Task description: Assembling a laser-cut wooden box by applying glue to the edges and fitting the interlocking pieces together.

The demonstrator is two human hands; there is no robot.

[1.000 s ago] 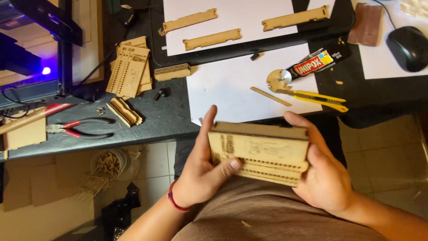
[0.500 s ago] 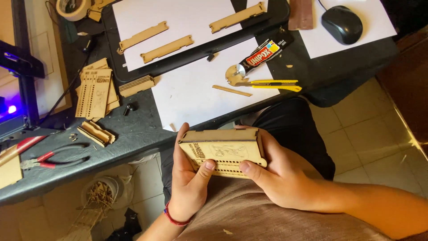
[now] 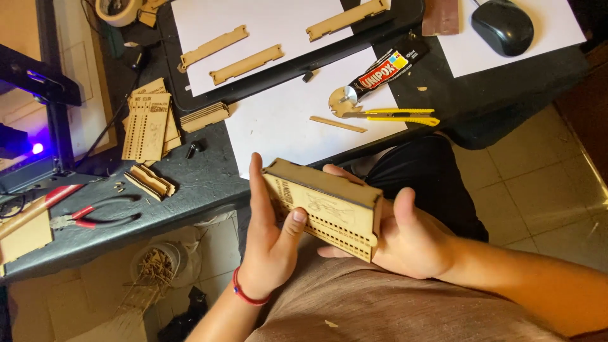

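since a second ago the wooden box point(image 3: 326, 209) has been turned in the grip: it lay nearly level across the lap then, and now it sits tilted, its top-left corner lifted toward the table point(image 3: 209, 177) and a side wall showing along the upper edge. it seems the person is rotating it to look over its faces and joints, so the work reads as checking an assembled piece rather than adding parts. the box is held above the lap, just in front of the table edge, touching nothing else. its long axis runs from upper left to lower right, the engraved, slotted face turned up toward the camera. the left hand point(image 3: 269, 244) clasps the left end, thumb pressed on the face, fingers point(image 3: 255, 183) up behind it. the right hand point(image 3: 411, 244) cups the right end from beneath, thumb over the corner. both hands are closed around the box.
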